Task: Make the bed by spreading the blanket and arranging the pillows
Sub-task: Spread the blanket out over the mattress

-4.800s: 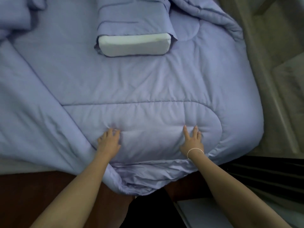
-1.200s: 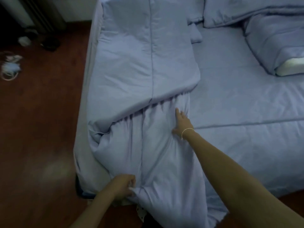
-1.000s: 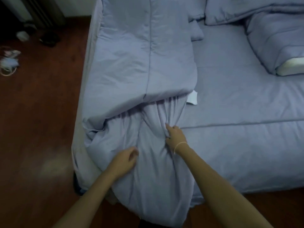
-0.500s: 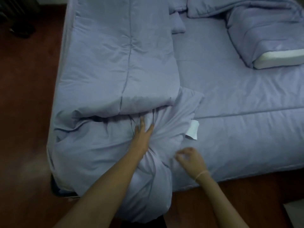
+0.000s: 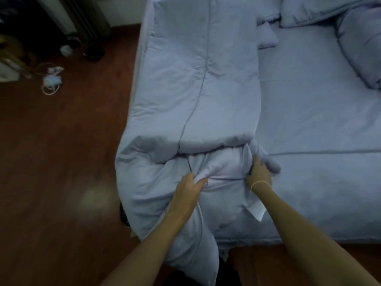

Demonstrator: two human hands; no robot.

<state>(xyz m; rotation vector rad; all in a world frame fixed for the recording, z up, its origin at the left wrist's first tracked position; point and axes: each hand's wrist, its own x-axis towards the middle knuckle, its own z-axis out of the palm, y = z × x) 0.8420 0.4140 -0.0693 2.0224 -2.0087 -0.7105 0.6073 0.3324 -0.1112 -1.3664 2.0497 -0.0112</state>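
Lavender blanket now gripped by both hands, bunched tighter.

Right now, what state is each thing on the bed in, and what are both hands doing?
Blanket: folded lengthwise, near end bunched.
Left hand: gripping bunched blanket fabric.
Right hand: gripping the blanket's edge.
White tag: hanging loose.
Pillow: lying at the head end.
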